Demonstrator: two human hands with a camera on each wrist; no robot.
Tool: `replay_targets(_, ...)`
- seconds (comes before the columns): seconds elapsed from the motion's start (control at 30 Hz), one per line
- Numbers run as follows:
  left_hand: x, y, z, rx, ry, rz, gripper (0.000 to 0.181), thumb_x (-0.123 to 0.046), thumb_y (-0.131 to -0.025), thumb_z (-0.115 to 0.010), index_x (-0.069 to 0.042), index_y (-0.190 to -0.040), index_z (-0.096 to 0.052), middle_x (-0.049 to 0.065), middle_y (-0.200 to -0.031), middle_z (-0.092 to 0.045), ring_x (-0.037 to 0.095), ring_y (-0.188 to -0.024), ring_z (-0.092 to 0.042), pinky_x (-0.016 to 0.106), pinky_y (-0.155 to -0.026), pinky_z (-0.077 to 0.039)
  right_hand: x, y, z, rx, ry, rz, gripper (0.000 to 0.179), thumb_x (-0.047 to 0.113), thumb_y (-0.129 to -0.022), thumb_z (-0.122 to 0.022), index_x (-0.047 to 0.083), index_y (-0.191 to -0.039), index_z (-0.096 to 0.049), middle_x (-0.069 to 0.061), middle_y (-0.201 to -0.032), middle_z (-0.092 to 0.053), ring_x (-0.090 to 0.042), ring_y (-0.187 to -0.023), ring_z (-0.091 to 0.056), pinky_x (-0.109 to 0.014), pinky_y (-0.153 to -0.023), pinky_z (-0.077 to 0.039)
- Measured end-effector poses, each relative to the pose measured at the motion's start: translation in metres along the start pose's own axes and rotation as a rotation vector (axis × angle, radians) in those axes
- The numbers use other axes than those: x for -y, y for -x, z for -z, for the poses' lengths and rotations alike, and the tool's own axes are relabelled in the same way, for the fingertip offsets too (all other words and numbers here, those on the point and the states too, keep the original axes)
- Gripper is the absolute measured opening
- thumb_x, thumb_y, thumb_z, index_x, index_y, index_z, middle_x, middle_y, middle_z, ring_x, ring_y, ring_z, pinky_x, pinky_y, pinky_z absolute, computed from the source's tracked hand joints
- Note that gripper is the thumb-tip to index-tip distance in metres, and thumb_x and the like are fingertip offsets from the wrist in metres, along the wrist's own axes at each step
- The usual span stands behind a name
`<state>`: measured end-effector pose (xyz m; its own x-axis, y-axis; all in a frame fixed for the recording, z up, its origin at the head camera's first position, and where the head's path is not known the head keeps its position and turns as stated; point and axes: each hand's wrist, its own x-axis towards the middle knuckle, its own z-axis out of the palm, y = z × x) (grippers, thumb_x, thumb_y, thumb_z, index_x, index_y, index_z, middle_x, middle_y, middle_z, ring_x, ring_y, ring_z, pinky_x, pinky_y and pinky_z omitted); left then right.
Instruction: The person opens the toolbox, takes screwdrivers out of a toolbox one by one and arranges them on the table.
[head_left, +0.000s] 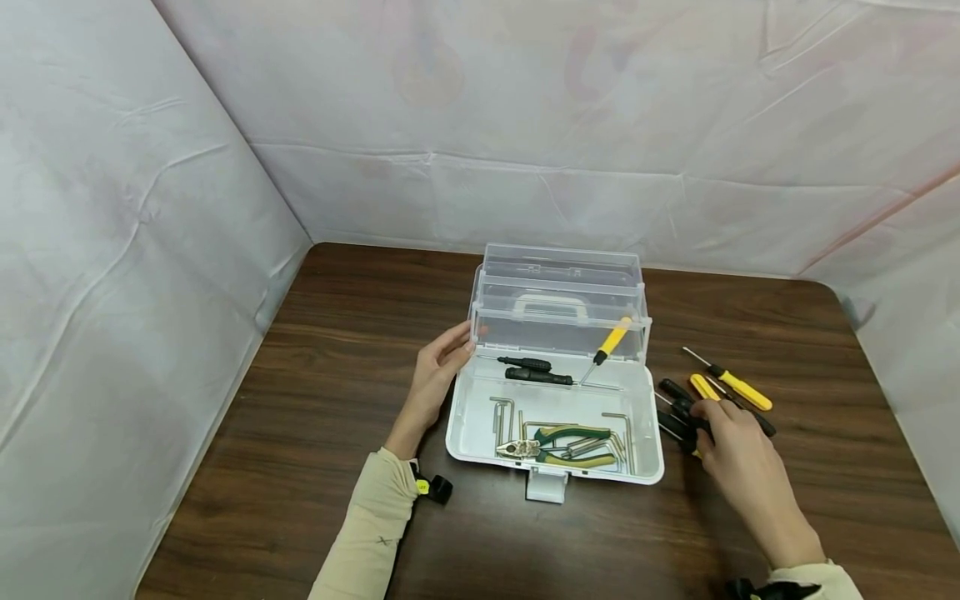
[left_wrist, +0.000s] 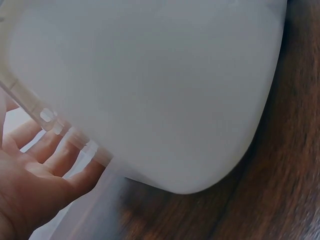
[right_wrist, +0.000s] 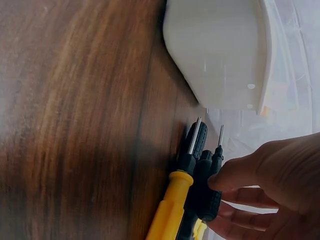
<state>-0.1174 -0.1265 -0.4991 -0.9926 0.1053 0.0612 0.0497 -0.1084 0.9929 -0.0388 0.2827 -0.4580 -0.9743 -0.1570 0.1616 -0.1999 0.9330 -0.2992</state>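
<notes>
A white toolbox (head_left: 461, 433) stands with its clear lid (head_left: 558, 292) raised. My left hand (head_left: 435, 375) rests its extended fingers at the box's back left corner, beside the lid. In the right wrist view, my right hand (right_wrist: 280, 175) pinches the handle of a black screwdriver (right_wrist: 209, 200) between thumb and fingers, over a cluster of screwdrivers right of the box. A yellow screwdriver (right_wrist: 172, 205) lies beside it. Inside the box are green-handled pliers (head_left: 566, 432), several hex keys (head_left: 630, 442), and two black-handled screwdrivers (head_left: 538, 377). Another yellow-handled screwdriver (head_left: 615, 335) leans toward the lid.
A yellow and black screwdriver (head_left: 750, 395) lies farther right on the dark wood table (head_left: 322, 375). The box's white latch (head_left: 546, 487) hangs down in front. Pale cloth walls (head_left: 480, 200) stand along the table's back and sides.
</notes>
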Motion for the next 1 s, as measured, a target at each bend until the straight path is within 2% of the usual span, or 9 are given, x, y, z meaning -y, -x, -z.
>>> replay_targets(0.13,-0.0006,-0.0001,-0.0008,-0.008,0.004,0.000,0.045,-0.014,-0.105,-0.062,-0.011,-0.150,-0.056,0.020,-0.143,-0.065,0.029,-0.142,-0.055,0.022,-0.109,-0.046,0.0002,0.0016,-0.0011,-0.006,0.008,-0.001,0.026,-0.010,-0.081,-0.075,-0.004,-0.105,-0.067,-0.022,-0.097,-0.067,-0.045,-0.084,-0.063,-0.059,-0.062,-0.048)
replay_targets(0.37,-0.0010,-0.0003,-0.0022,-0.015,0.017,0.006,0.046,-0.012,-0.104,-0.063,-0.006,-0.149,-0.056,0.024,-0.143,-0.063,0.026,-0.137,-0.059,0.021,-0.107,-0.048,-0.0010,0.0057,-0.0023,0.043,0.024,-0.019,0.024,-0.012,-0.080,-0.075,-0.005,-0.102,-0.068,-0.023,-0.098,-0.065,-0.046,-0.083,-0.062,-0.057,-0.058,-0.049)
replay_targets(0.57,-0.0004,-0.0005,-0.0020,-0.031,0.013,0.013,0.045,-0.010,-0.104,-0.062,-0.005,-0.149,-0.057,0.025,-0.142,-0.064,0.020,-0.133,-0.061,0.020,-0.105,-0.049,-0.0016,0.0058,-0.0029,0.055,0.026,-0.026,0.025,-0.012,-0.080,-0.076,-0.004,-0.103,-0.068,-0.022,-0.097,-0.065,-0.044,-0.082,-0.062,-0.056,-0.058,-0.049)
replay_targets(0.83,0.0003,-0.0007,-0.0011,-0.027,0.012,0.024,0.045,-0.012,-0.104,-0.063,-0.007,-0.148,-0.057,0.023,-0.142,-0.065,0.023,-0.134,-0.060,0.021,-0.106,-0.049,-0.0019,0.0045,-0.0027,0.072,0.028,-0.038,0.026,-0.011,-0.080,-0.077,-0.005,-0.104,-0.068,-0.023,-0.096,-0.064,-0.045,-0.081,-0.061,-0.055,-0.056,-0.048)
replay_targets(1.0,0.0000,-0.0009,-0.0016,-0.032,0.019,0.025,0.045,-0.011,-0.104,-0.063,-0.006,-0.148,-0.057,0.023,-0.142,-0.065,0.025,-0.134,-0.060,0.020,-0.105,-0.049,-0.0002,0.0048,-0.0029,0.036,0.037,-0.024,0.025,-0.009,-0.080,-0.078,-0.005,-0.103,-0.068,-0.024,-0.096,-0.063,-0.045,-0.082,-0.061,-0.056,-0.059,-0.049)
